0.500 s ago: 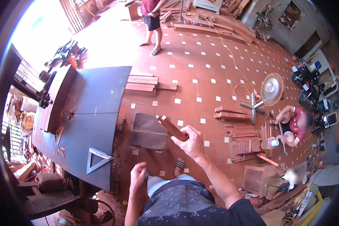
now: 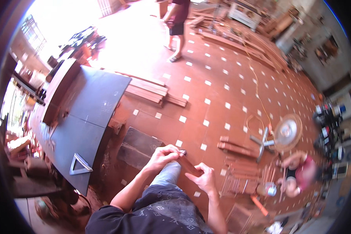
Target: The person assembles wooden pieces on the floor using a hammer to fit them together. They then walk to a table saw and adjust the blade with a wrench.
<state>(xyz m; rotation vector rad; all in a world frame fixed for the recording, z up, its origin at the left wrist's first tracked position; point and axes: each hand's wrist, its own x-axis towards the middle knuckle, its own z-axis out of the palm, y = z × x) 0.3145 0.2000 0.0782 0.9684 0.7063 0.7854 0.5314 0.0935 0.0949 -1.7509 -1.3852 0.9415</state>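
- So on your left you've got a blue-gray machine table (image 2: 91,91) with a thin seam running across its top.
- Sitting on it near the close end: a metal triangle (image 2: 84,162), lying flat.
- Along the table's far-left side there's a chunky wooden block (image 2: 62,93) on edge.
- Your floor (image 2: 216,113) is reddish-brown tile with little white squares set in.
- On that, just past the table, sawn boards (image 2: 148,89) lie side by side, with a dark slab (image 2: 138,148) closer to you.
- Over right: a pedestal fan (image 2: 288,132) on crossed feet, wooden strips (image 2: 238,148) beside it, plus a trailing yellow cable (image 2: 255,78).
- Way back, long beams (image 2: 238,48).
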